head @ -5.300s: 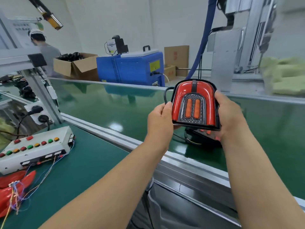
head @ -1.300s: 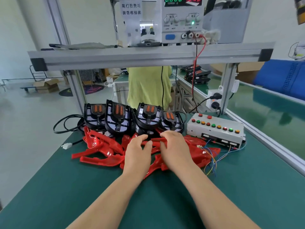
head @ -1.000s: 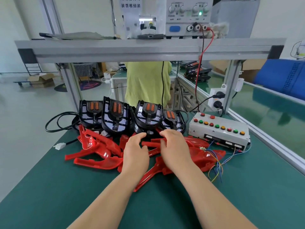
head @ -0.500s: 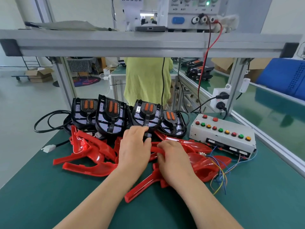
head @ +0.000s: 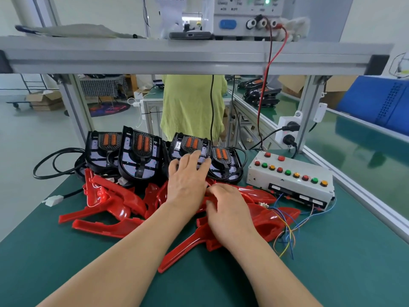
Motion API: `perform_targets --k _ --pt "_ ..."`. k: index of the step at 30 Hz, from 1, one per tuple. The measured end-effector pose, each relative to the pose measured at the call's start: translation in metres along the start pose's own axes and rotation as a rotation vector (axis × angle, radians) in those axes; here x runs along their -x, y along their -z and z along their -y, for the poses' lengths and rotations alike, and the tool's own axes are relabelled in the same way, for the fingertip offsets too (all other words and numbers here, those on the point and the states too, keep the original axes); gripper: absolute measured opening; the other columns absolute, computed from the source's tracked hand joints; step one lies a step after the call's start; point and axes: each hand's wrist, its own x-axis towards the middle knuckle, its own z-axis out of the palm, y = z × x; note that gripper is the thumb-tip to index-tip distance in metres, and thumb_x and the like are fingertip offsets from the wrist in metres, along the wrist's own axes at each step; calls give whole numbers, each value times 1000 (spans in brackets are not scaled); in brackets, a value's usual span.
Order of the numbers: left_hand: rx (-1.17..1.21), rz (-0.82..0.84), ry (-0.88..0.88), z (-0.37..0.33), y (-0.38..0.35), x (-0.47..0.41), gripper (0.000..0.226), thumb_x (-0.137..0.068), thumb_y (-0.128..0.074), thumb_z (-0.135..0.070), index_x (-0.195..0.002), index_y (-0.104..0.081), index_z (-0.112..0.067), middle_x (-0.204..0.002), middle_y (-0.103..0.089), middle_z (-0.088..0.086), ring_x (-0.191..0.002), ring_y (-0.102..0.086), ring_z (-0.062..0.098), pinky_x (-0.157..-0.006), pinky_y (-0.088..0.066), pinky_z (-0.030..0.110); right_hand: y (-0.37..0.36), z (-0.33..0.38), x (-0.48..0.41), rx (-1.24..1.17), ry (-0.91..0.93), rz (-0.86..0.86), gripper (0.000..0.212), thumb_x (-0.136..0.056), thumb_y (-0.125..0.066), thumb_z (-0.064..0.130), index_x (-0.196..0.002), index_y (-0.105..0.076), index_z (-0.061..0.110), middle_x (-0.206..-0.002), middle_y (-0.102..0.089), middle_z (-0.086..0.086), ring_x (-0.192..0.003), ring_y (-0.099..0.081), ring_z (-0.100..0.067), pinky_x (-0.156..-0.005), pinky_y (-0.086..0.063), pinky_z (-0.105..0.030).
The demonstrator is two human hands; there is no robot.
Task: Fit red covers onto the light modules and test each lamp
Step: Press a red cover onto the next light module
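While the left hand [head: 188,182] reaches forward with its fingers straight and slightly spread, its fingertips lie on the lower edge of one black light module [head: 190,144]. This is the third from the left in a row of four light modules [head: 137,151] propped just beyond both hands. Nearer in, just beside the left, the right hand [head: 229,210] sits with fingers bent down and thumb tucked in on a red cover [head: 256,193] at the top of the heap. Whether it truly pinches that piece I cannot tell, since the palm hides the underside. More red covers [head: 115,202] spread under both wrists and away to the left of the left hand. To the right of the right hand stands a white button box [head: 290,180], its coloured wires [head: 287,231] trailing beside the right wrist.
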Motion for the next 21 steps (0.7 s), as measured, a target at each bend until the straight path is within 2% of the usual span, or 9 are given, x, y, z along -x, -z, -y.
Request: perform_targets --k 2,6,12,16,21 --pt "-27 19 -14 -3 -4 -6 59 -90 -62 -28 -145 -40 -30 -160 -18 5 -139 -23 27 -108 -21 46 0 0 -1 0 -2 10 31 -95 -55 15 -125 -63 17 -127 -59 3 -123 -46 -16 -98 -31 -18" --pt "-78 56 -39 -7 -7 -15 42 -91 -61 -28 -132 -52 -31 -161 -13 6 -136 -21 29 -101 -26 46 1 0 -1 4 -24 26 36 -95 -54 17 -130 -60 14 -131 -58 1 -126 -45 -18 -101 -34 -24" --pt "-102 75 -39 -6 -7 -16 19 -89 -63 -27 -107 -70 -26 -156 -27 6 -128 -29 29 -96 -28 46 2 0 -1 -3 -37 26 34 -95 -54 20 -129 -61 17 -131 -58 3 -125 -46 -15 -99 -32 -20" --pt "-83 27 -41 -3 -9 -13 13 -88 -61 -24 -95 -71 -21 -129 -48 3 -115 -37 27 -88 -29 43 1 0 0 -2 -44 27 31 -95 -55 20 -124 -63 17 -127 -59 3 -122 -47 -16 -97 -33 -21" --pt "-100 22 -77 0 -6 -14 10 -88 -62 -22 -93 -70 -21 -105 -48 0 -105 -39 25 -79 -20 39 2 1 0 -20 -50 36 30 -94 -55 19 -122 -65 18 -124 -61 3 -119 -49 -17 -96 -35 -24"
